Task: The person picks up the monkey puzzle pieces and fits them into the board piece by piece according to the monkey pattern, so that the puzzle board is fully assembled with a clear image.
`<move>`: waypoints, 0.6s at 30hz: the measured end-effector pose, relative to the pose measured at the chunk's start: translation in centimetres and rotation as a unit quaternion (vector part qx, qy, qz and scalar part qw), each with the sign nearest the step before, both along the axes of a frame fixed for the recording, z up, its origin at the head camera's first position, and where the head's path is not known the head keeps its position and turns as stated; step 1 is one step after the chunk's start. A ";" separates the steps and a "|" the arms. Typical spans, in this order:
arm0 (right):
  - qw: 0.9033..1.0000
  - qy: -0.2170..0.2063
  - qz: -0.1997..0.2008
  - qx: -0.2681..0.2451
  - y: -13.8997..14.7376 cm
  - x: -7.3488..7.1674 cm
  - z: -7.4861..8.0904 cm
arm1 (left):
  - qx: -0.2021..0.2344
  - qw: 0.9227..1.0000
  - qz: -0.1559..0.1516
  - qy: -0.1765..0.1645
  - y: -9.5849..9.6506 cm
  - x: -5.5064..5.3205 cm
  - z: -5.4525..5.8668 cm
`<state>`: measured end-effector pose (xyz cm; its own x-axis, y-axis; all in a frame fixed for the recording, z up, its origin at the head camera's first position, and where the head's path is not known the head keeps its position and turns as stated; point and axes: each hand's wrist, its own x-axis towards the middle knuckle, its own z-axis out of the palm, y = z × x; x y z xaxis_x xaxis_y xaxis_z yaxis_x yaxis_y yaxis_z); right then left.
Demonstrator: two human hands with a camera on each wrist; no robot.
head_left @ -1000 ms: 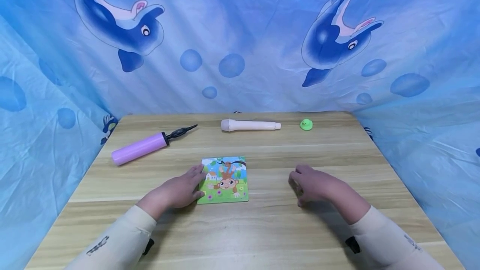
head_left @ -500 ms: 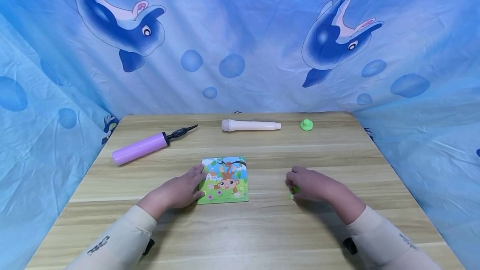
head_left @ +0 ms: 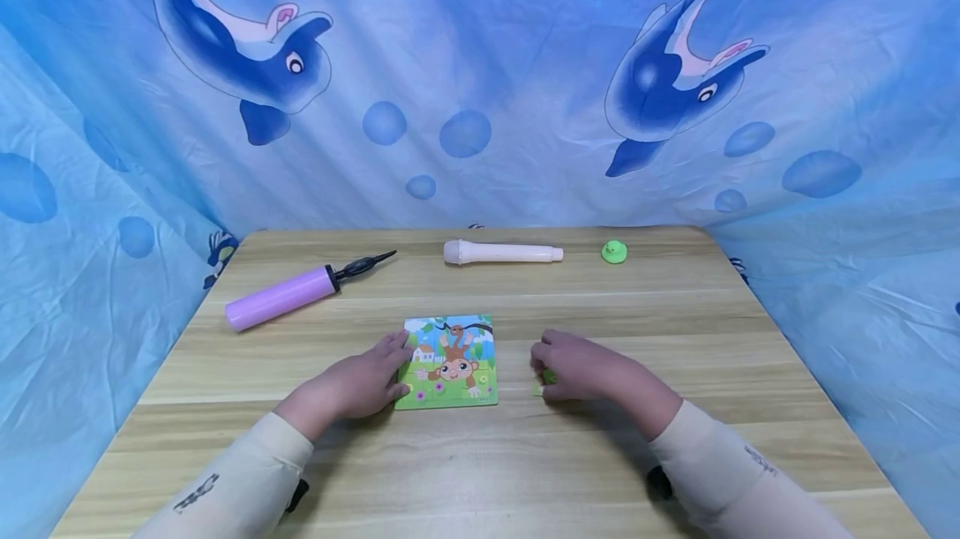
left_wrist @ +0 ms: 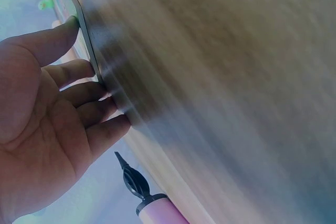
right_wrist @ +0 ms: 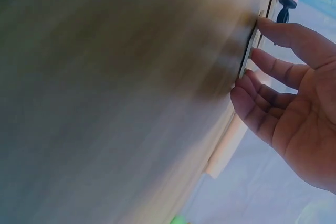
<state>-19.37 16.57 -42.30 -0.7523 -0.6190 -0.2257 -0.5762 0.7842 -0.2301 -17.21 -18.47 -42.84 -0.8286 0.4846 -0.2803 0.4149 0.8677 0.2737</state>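
A square jigsaw puzzle [head_left: 453, 347] with a monkey picture lies flat on the wooden table. My left hand [head_left: 365, 374] rests at its left edge, thumb and fingers touching the rim; the left wrist view shows the fingers fairly straight along the puzzle's thin edge. To the right of the puzzle, and apart from it, my right hand [head_left: 581, 366] pinches a small flat green-printed puzzle piece [head_left: 550, 376] between thumb and fingertips. Most of that piece is hidden under the hand; its thin edge [right_wrist: 247, 56] shows in the right wrist view.
A purple hand pump [head_left: 285, 297] with a black nozzle lies at the back left. Along the table's far side are a pale toy microphone [head_left: 502, 252] and a green rubber duck [head_left: 613, 252]. A blue dolphin-printed curtain [head_left: 480, 64] surrounds the table.
My right hand has moved left toward the puzzle, and the green piece has come into sight under its fingers. My left hand has stayed at the puzzle's edge.
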 end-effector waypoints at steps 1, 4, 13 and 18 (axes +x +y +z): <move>1.000 0.002 0.001 0.001 -0.3 0.0 0.0 | 0.001 1.000 0.000 0.000 0.0 0.0 0.0; 1.000 0.002 0.005 -0.006 -1.5 0.0 0.2 | 0.001 1.000 0.000 0.000 0.0 0.1 0.0; 0.998 0.008 0.066 -0.015 -6.4 -0.2 0.9 | -0.001 1.000 0.001 -0.001 -0.1 0.2 0.0; 0.996 0.020 0.090 0.003 -8.3 -0.8 0.6 | 0.001 1.000 0.000 -0.001 -0.1 0.1 0.1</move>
